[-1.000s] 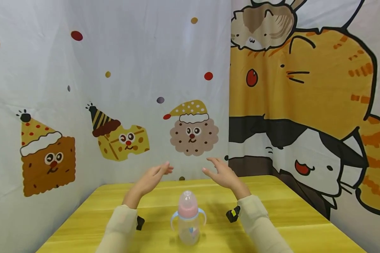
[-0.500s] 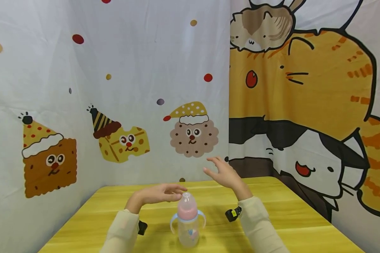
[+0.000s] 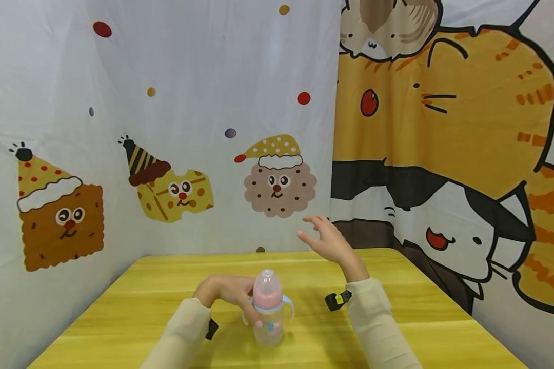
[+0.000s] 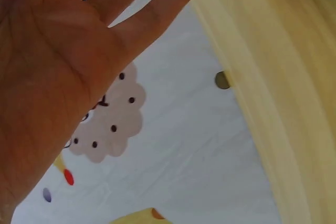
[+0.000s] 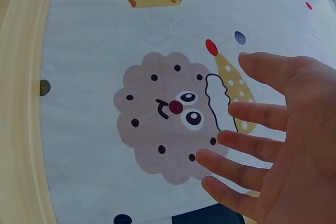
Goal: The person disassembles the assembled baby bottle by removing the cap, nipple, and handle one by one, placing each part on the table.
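Observation:
A baby bottle (image 3: 269, 300) with a clear cap, a pink collar and two pale blue handles stands upright on the yellow wood-grain table (image 3: 166, 287). My left hand (image 3: 233, 293) grips it from the left, the thumb in front near the printed body. Its other fingers pass behind the bottle and are largely hidden in the head view. The left wrist view shows the palm (image 4: 58, 56) close up, with a blurred pink patch at the top left corner. Raised to the right of the bottle, my right hand (image 3: 329, 243) holds nothing, its fingers spread and relaxed.
A white curtain (image 3: 240, 61) printed with party-hat snacks hangs behind the table. To the right hangs a cat-print curtain (image 3: 466, 113). Black wrist cameras, one (image 3: 337, 300) on the right and one (image 3: 211, 328) on the left, sit below my wrists.
My left hand has come down and to the right, from over the table to the bottle's side, and taken hold of it. My right hand stays raised. The head view has tilted slightly down.

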A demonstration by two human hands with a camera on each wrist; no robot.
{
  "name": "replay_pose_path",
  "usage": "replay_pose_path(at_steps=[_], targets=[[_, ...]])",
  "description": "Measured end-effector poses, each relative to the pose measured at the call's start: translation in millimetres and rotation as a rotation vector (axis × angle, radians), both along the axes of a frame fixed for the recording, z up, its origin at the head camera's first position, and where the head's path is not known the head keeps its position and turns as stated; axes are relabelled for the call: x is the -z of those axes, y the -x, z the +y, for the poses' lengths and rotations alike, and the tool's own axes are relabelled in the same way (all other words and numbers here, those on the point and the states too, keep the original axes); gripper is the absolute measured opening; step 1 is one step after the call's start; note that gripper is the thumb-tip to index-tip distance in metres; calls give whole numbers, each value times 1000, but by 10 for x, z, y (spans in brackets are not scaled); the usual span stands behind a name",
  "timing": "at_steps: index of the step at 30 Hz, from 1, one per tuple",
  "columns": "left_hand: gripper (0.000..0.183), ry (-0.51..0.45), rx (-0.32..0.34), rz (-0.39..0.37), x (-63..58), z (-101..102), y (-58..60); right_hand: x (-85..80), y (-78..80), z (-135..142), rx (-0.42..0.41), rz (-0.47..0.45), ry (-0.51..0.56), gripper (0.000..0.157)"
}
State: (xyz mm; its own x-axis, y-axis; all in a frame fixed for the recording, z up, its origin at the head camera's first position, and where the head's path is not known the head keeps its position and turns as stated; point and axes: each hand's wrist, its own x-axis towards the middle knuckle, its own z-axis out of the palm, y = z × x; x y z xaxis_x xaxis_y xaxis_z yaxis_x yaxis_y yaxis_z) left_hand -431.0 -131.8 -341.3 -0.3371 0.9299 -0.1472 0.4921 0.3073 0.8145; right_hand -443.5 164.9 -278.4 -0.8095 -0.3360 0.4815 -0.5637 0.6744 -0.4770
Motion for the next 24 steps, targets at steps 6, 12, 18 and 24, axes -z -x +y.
replay_pose_path(at_steps=[6,12,18,24], targets=[[70,-1,13,-26,97,6,58,-27,-24,-19,-14,8,7,57],[69,-69,-161,60,122,-60,82,-36,-60,-81,-35,15,3,55],[69,-150,-407,251,57,-127,66,-79,-89,-129,-98,-19,40,58],[51,-369,-571,354,-6,-103,113,-105,-96,-144,-140,-106,99,61]])
